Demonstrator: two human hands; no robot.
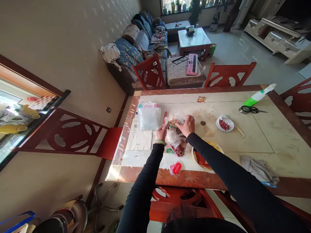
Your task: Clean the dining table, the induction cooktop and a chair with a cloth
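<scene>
A clear plastic bag (173,121) with brownish pieces inside lies on the table between my two hands. My left hand (161,132), with a light green bracelet at the wrist, grips the bag's left edge. The fingers of my right hand (188,126) are bent onto the bag's right side and pinch the plastic. Just below sits a white crumpled plastic bag (173,137), and nearer to me a bag with dark red contents (179,150). What exactly fills the bags is too small to make out.
Left of the bags lie a bubble-wrap pouch (149,118) and a paper booklet (138,139). A round plate (220,148) is partly under my right forearm. Further right are a white bowl (224,123), a comb (239,131), scissors (255,110), black tape (244,109) and a grey cloth (259,169).
</scene>
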